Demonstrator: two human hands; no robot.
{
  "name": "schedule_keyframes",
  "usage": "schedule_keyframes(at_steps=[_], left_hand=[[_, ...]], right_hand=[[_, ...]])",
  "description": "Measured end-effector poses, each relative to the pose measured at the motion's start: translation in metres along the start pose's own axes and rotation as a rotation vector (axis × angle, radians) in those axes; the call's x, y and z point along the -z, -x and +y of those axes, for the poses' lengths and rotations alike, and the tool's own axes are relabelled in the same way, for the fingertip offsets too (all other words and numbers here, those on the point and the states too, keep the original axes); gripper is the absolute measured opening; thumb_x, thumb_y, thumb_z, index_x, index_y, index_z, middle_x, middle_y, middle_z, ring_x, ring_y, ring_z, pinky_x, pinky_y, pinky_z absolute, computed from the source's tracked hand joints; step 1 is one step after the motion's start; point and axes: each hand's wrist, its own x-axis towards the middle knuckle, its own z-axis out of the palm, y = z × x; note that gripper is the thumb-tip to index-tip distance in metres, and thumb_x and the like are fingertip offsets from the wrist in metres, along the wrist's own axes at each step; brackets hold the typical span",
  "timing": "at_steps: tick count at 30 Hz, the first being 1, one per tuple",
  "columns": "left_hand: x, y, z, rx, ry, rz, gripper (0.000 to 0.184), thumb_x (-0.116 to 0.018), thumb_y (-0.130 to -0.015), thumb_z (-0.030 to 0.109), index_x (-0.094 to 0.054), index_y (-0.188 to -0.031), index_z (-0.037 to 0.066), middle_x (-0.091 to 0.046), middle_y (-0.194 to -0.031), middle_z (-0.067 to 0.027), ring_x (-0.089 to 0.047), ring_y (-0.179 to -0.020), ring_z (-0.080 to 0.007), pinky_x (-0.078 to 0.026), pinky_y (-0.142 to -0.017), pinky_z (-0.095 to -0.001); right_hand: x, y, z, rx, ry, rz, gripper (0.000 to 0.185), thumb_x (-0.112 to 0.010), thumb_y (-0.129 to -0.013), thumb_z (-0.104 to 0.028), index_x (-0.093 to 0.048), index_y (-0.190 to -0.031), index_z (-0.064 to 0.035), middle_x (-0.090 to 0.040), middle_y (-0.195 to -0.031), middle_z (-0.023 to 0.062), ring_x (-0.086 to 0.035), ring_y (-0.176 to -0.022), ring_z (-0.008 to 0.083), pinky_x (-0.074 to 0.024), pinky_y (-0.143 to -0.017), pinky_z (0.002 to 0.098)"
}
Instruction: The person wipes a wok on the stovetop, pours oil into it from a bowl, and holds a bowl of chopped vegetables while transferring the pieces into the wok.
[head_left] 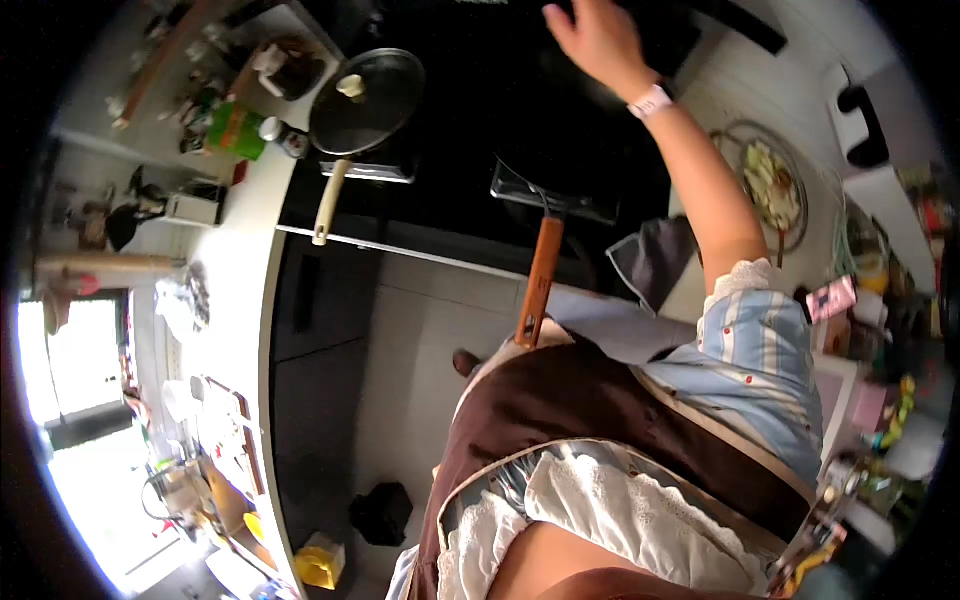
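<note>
My right hand [597, 42] reaches up to the top edge of the view, over the dark stove area, with a light band on its wrist. Its thumb stands apart from the other fingers, whose tips are cut off by the frame, and no held object shows. Below it a dark pan with a wooden handle [540, 285] sits on the black stove [455, 200], the handle pointing toward my apron. On the left burner rests a lidded pan [368, 100] with a cream handle. My left hand does not show.
A plate of chopped food [775, 190] lies on the right counter, near a grey cloth [652, 262]. Jars and a green packet [236, 131] stand left of the stove. A phone-like pink item [831, 299] is at the right. A yellow container [320, 563] is low at the left.
</note>
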Motion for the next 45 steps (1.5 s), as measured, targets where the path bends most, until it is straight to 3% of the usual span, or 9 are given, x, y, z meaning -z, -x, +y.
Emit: schedule_keyframes(at_steps=[2,4,10,14,22,27,38,43,45], left_hand=[[0.008,-0.021,0.0,-0.109,-0.288,-0.036,0.024,-0.045,-0.086,0.018,-0.047,-0.065,0.005,-0.051,-0.057,-0.0093,-0.05,-0.045,-0.0193,-0.04,-0.037,-0.0297],[0.019,-0.041,0.01,-0.208,-0.472,-0.07,0.024,-0.045,-0.085,0.017,-0.048,-0.065,0.004,-0.052,-0.056,-0.01,-0.05,-0.043,-0.0191,-0.04,-0.036,-0.0297],[0.069,-0.097,0.118,-0.655,-0.643,-0.195,0.025,-0.047,-0.085,0.015,-0.052,-0.065,0.0,-0.055,-0.054,-0.0122,-0.051,-0.038,-0.0183,-0.04,-0.031,-0.0295],[0.092,-0.112,0.196,-0.276,0.017,-0.043,0.015,-0.05,-0.085,0.015,-0.047,-0.074,0.005,-0.055,-0.058,-0.0107,-0.051,-0.039,-0.0171,-0.039,-0.031,-0.0291],[0.084,-0.097,0.193,-0.283,-0.078,-0.1,0.018,-0.051,-0.086,0.019,-0.055,-0.083,0.001,-0.06,-0.065,-0.0096,-0.058,-0.047,-0.0159,-0.046,-0.035,-0.0271],[0.074,-0.085,0.099,-0.327,-0.338,-0.121,0.019,-0.051,-0.085,0.019,-0.057,-0.08,0.001,-0.061,-0.065,-0.009,-0.058,-0.049,-0.0169,-0.046,-0.039,-0.0292],[0.083,-0.108,-0.08,-0.23,-0.467,0.079,0.024,-0.053,-0.076,0.018,-0.06,-0.066,-0.002,-0.06,-0.058,-0.0089,-0.056,-0.052,-0.0187,-0.046,-0.049,-0.0296],[0.055,-0.011,0.065,-0.181,-0.166,0.063,0.023,-0.053,-0.073,0.015,-0.059,-0.061,-0.004,-0.06,-0.057,-0.0111,-0.057,-0.049,-0.0186,-0.046,-0.045,-0.0287],[0.046,-0.024,0.064,-0.123,0.079,0.109,0.025,-0.054,-0.079,0.018,-0.057,-0.067,-0.004,-0.06,-0.061,-0.0109,-0.059,-0.05,-0.0172,-0.049,-0.044,-0.0277]], right_hand=[[0.045,0.031,-0.009,-0.177,-0.141,0.131,0.022,-0.056,-0.079,-0.003,-0.055,-0.101,-0.0013,-0.056,-0.114,0.0156,-0.057,-0.099,0.0319,-0.0473,-0.081,0.0334],[0.07,0.106,0.016,-0.309,-0.24,0.25,0.019,-0.053,-0.089,-0.013,-0.059,-0.104,-0.0035,-0.065,-0.1,0.0024,-0.051,-0.059,0.0041,-0.0434,-0.054,0.0187],[0.106,0.322,-0.029,-1.009,0.152,-0.094,0.015,-0.054,-0.084,-0.013,-0.061,-0.095,-0.0068,-0.065,-0.084,0.0139,-0.063,-0.075,0.0254,-0.0489,-0.067,0.0311],[0.103,0.374,-0.081,-1.147,0.078,-0.133,0.014,-0.054,-0.084,-0.011,-0.061,-0.093,-0.0026,-0.065,-0.084,0.0134,-0.064,-0.075,0.0251,-0.0489,-0.067,0.0322],[0.098,0.424,-0.136,-1.458,-0.234,-0.259,0.015,-0.049,-0.086,-0.012,-0.059,-0.084,-0.0015,-0.063,-0.072,0.0085,-0.06,-0.056,0.0178,-0.0459,-0.054,0.0294],[0.099,0.546,-0.144,-1.524,-0.363,-1.17,0.026,-0.049,-0.079,-0.02,-0.055,-0.063,0.0004,-0.056,-0.052,0.0117,-0.056,-0.049,0.0207,-0.045,-0.05,0.0348],[0.078,0.411,-0.118,-1.055,-0.159,-0.853,0.024,-0.051,-0.084,-0.021,-0.06,-0.076,-0.0012,-0.059,-0.059,0.0077,-0.058,-0.053,0.0182,-0.0447,-0.051,0.0298],[0.078,0.358,-0.11,-0.904,-0.216,-0.849,0.036,-0.049,-0.088,-0.032,-0.054,-0.067,-0.0028,-0.056,-0.062,0.0153,-0.054,-0.057,0.034,-0.0392,-0.052,0.0402],[0.071,0.397,-0.108,-0.926,-0.395,-1.108,0.036,-0.047,-0.091,-0.026,-0.051,-0.061,-0.0052,-0.053,-0.054,0.0071,-0.047,-0.045,0.0165,-0.0364,-0.044,0.0327]])
